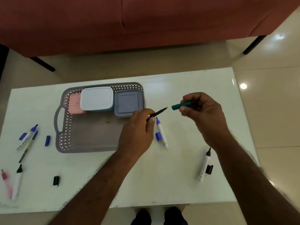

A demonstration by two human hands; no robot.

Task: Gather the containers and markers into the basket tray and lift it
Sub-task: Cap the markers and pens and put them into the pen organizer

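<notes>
A grey basket tray (65, 127) lies on the white table, holding a pink container (73, 103), a white-lidded container (97, 98) and a grey-blue container (127, 103) along its far side. My left hand (138, 133) grips a thin black pen (159, 112), tip bare and pointing right. My right hand (203, 111) holds a green cap (181, 106) a short gap from that tip. A blue marker (161, 132) and its loose blue cap (158, 136) lie under my hands.
Uncapped markers and loose caps are scattered: blue ones (28, 135) at the left, a blue cap (47, 140), a black cap (56, 181), black (17, 182) and pink (6, 182) markers at the near left, a black marker (204, 164) with cap (209, 169) at right. A red sofa (129, 21) stands beyond.
</notes>
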